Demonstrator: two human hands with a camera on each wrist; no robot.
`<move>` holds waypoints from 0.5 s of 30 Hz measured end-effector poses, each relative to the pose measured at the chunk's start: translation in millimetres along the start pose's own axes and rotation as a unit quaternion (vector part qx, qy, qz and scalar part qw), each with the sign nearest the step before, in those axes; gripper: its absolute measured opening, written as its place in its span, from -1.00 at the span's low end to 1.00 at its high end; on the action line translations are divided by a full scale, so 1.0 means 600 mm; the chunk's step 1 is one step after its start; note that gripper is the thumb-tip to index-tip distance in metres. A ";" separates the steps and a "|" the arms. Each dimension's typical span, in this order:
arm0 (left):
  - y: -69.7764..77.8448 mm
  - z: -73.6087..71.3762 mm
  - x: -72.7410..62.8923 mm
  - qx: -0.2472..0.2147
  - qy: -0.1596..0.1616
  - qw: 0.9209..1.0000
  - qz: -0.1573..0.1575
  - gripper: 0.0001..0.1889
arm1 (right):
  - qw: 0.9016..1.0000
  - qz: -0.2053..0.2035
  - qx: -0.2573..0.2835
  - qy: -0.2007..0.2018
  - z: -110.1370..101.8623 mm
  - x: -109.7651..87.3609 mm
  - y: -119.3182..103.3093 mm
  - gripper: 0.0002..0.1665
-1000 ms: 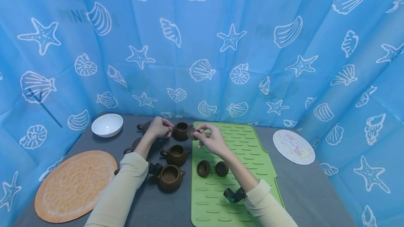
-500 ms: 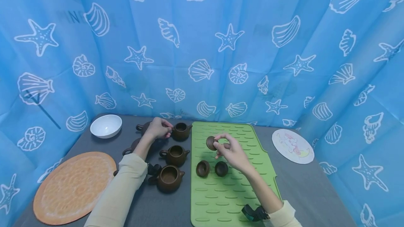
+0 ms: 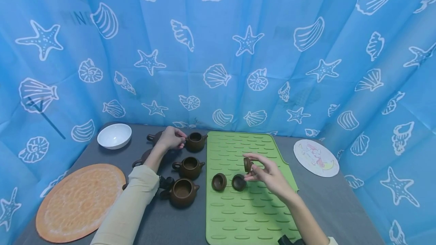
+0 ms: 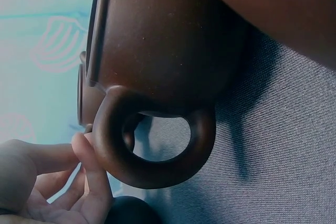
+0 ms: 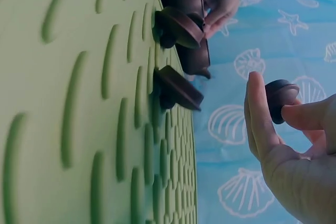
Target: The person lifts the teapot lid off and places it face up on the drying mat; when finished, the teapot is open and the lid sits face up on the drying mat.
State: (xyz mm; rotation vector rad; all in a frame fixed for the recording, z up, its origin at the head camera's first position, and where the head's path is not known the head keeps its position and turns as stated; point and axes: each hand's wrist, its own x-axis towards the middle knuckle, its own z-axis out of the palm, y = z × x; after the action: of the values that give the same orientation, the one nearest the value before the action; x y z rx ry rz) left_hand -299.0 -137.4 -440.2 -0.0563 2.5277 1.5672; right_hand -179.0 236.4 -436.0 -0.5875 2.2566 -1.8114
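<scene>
My left hand pinches the handle of the rearmost lidless brown teapot, which stands upright on the table. In the left wrist view, a nearer teapot fills much of the picture, its loop handle partly covering my left fingers. Over the green mat, my right hand holds a small brown teapot lid between thumb and fingers, tipped on edge. Two more lids, the left lid and the right lid, lie upside down on the mat just below and left of it.
Two more lidless teapots, the middle teapot and front teapot, stand left of the mat. Others are partly hidden behind my left arm. A white bowl, a round orange placemat and a white printed disc lie around them.
My right hand has carried the lid away from the rear teapot, rightward and toward me over the mat, turning it on edge. My left hand has stayed at the teapot handle.
</scene>
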 end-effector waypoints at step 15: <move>0.000 -0.003 -0.004 -0.010 -0.003 1.000 -0.010 -0.81 | 0.999 0.020 -0.028 -0.029 -0.041 -0.047 0.040 -0.29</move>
State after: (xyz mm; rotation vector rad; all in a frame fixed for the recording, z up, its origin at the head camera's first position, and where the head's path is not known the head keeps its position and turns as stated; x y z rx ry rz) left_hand -297.0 -139.0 -439.2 -0.0783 2.4979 1.5836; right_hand -167.6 274.3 -456.2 -0.5933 2.2694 -1.6961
